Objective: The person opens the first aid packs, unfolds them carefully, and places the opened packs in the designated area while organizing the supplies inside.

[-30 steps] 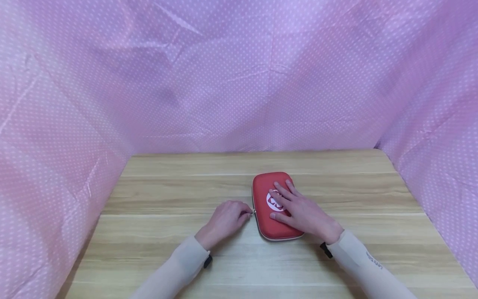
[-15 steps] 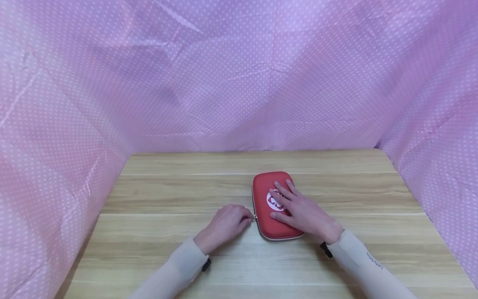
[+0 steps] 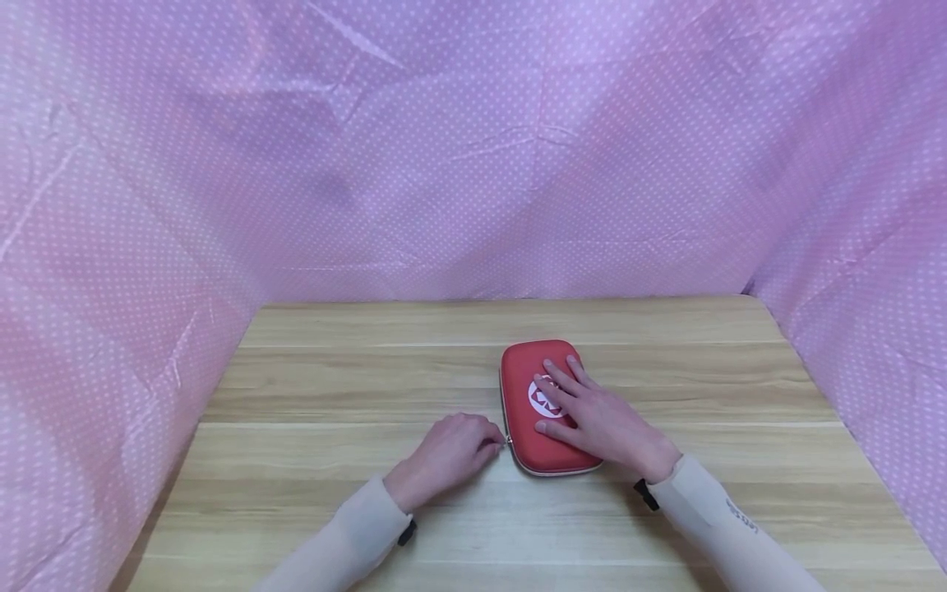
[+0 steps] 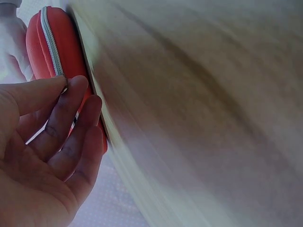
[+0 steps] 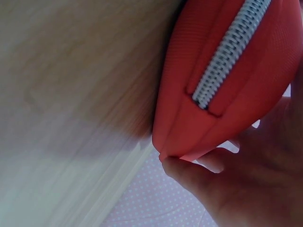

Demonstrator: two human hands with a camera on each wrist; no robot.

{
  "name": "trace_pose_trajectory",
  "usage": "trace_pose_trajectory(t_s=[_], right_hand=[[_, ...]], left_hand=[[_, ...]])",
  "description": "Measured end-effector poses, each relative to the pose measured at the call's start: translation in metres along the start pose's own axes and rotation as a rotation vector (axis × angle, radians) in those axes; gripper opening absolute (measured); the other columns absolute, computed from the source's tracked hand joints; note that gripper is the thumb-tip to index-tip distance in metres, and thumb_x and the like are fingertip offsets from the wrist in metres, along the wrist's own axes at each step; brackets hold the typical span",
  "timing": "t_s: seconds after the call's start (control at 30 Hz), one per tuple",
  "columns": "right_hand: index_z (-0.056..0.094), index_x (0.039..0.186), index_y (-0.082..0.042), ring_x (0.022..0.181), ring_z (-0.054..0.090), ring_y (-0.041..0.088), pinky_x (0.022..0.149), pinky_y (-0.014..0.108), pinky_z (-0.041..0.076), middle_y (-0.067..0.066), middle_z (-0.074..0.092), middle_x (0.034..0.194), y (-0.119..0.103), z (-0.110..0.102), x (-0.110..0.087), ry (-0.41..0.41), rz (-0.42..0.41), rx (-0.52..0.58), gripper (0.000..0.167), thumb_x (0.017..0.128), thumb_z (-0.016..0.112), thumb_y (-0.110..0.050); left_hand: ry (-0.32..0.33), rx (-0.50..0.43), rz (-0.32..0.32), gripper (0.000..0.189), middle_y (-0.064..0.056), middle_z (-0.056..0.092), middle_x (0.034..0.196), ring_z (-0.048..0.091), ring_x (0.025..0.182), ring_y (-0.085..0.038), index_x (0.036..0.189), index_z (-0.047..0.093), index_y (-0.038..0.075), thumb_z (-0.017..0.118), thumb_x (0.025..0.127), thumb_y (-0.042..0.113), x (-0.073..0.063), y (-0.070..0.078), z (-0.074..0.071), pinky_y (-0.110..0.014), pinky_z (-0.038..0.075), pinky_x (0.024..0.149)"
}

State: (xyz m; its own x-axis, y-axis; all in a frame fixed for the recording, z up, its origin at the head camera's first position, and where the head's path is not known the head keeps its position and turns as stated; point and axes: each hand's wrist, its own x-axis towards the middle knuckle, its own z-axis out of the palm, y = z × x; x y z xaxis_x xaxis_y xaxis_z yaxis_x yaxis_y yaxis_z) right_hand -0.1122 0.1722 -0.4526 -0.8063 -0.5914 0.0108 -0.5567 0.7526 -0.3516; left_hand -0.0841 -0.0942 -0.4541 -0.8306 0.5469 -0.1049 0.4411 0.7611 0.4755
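A red zippered case (image 3: 528, 444) with a round white emblem (image 3: 543, 397) lies on the wooden table. My left hand (image 3: 447, 456) is at the case's left side, near its front corner. Thumb and forefinger pinch the small metal zipper pull (image 3: 508, 441), which they mostly cover in the left wrist view. Behind the pull, the silver zipper teeth (image 4: 49, 40) run joined along the case's side. My right hand (image 3: 610, 426) rests with spread, fairly straight fingers on the top of the case, partly hiding the emblem. The right wrist view shows the zipper's end (image 5: 201, 101) on the case's side.
The wooden table (image 3: 333, 370) extends around the case on all sides. Pink dotted cloth (image 3: 473, 164) hangs behind the table and along its left and right sides. Both forearms, in pale sleeves (image 3: 732, 526), come in from the front.
My left hand has drawn the zipper pull along the left side of the case, toward the front corner. The right hand and the case stay in place.
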Motion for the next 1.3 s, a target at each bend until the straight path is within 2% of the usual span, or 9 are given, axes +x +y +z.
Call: trace_pose_trajectory(t_s=[0.33, 0.73, 1.3], right_hand=[[0.041, 0.159, -0.011, 0.155, 0.014, 0.047, 0.114, 0.058, 0.041, 0.013, 0.027, 0.169, -0.001, -0.001, 0.000, -0.004, 0.005, 0.003, 0.079, 0.099, 0.062, -0.058], [0.040, 0.160, -0.011, 0.155, 0.013, 0.046, 0.114, 0.059, 0.039, 0.013, 0.026, 0.169, 0.000, -0.001, -0.001, -0.009, 0.008, 0.011, 0.080, 0.100, 0.060, -0.059], [0.041, 0.159, -0.012, 0.155, 0.013, 0.045, 0.114, 0.058, 0.040, 0.013, 0.027, 0.169, -0.001, 0.001, -0.001, 0.000, 0.008, 0.011, 0.079, 0.099, 0.058, -0.061]], left_hand=[[-0.027, 0.053, 0.050, 0.012, 0.008, 0.076, 0.095, 0.068, 0.088, -0.008, 0.106, 0.081, 0.017, 0.076, 0.096, 0.019, -0.006, 0.005, 0.001, -0.029, 0.058, 0.082], [0.029, 0.126, 0.121, 0.007, 0.008, 0.075, 0.091, 0.067, 0.083, -0.007, 0.100, 0.081, 0.017, 0.076, 0.095, 0.017, -0.010, 0.009, 0.005, -0.028, 0.057, 0.077], [0.019, 0.167, 0.182, 0.010, 0.009, 0.077, 0.091, 0.069, 0.084, -0.005, 0.100, 0.083, 0.019, 0.076, 0.094, 0.016, -0.014, 0.018, 0.011, -0.024, 0.056, 0.076]])
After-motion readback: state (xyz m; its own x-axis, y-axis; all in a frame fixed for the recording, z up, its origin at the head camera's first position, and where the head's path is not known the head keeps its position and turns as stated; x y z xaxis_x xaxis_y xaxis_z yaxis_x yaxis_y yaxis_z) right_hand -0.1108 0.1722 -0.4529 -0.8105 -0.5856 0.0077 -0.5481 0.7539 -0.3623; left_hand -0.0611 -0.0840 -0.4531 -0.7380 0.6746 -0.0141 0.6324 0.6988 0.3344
